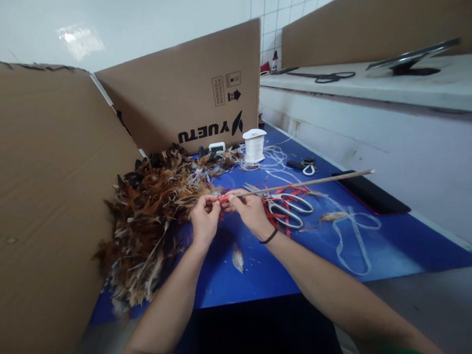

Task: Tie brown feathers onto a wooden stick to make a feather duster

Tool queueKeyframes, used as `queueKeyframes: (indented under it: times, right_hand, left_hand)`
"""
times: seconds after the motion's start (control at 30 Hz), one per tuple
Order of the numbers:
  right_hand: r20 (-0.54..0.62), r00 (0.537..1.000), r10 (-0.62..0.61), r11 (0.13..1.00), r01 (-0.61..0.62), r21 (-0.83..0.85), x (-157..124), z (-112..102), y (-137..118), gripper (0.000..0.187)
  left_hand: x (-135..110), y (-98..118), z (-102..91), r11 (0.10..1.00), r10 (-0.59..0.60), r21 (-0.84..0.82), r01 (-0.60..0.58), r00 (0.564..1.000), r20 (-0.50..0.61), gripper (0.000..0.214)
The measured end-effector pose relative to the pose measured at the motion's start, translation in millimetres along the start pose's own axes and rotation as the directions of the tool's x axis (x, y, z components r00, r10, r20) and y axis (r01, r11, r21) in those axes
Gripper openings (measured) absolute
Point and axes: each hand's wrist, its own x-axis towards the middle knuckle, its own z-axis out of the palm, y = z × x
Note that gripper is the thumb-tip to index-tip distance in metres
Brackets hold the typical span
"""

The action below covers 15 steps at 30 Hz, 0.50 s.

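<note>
A thin wooden stick [321, 181] points to the right above the blue table, its left end wrapped in red ribbon [223, 198]. My left hand [205, 218] is closed in a pinch on the red-wrapped end. Just right of it, my right hand [251, 212] grips the stick close to the ribbon, a black band around the wrist. Some feather tips show behind my fingers; whether they are fixed to the stick I cannot tell. Silver-handled scissors [273, 204] lie beside my right hand among loose red ribbon. To the left spreads a large pile of brown feathers [150, 215].
A white ribbon spool [254, 146] stands at the back, with loose white ribbon [357, 244] trailing on the right. Small black-handled snips [302, 165] and a black pad [372, 191] lie near the right edge. Cardboard panels [181, 89] wall the left and back.
</note>
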Motion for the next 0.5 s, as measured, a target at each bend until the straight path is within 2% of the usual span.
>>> queueKeyframes:
  times: [0.3, 0.4, 0.5]
  right_hand:
    - [0.008, 1.0, 0.028, 0.998, -0.028, 0.05, 0.0, -0.6, -1.0, 0.025]
    - [0.004, 0.999, 0.039, 0.998, -0.039, 0.047, 0.2, -1.0, -2.3, 0.026]
    - [0.015, 0.999, 0.03, 0.999, -0.03, 0.032, 1.1, -2.3, -5.0, 0.026]
  left_hand:
    - [-2.1, 2.1, -2.8, 0.965, 0.148, 0.216, -0.146, 0.989, 0.01, 0.015]
    - [-1.4, 3.9, -5.4, 0.909, 0.261, 0.33, -0.256, 0.965, 0.029, 0.013]
    - [0.5, 9.2, -7.9, 0.806, 0.373, 0.471, -0.359, 0.926, 0.067, 0.016]
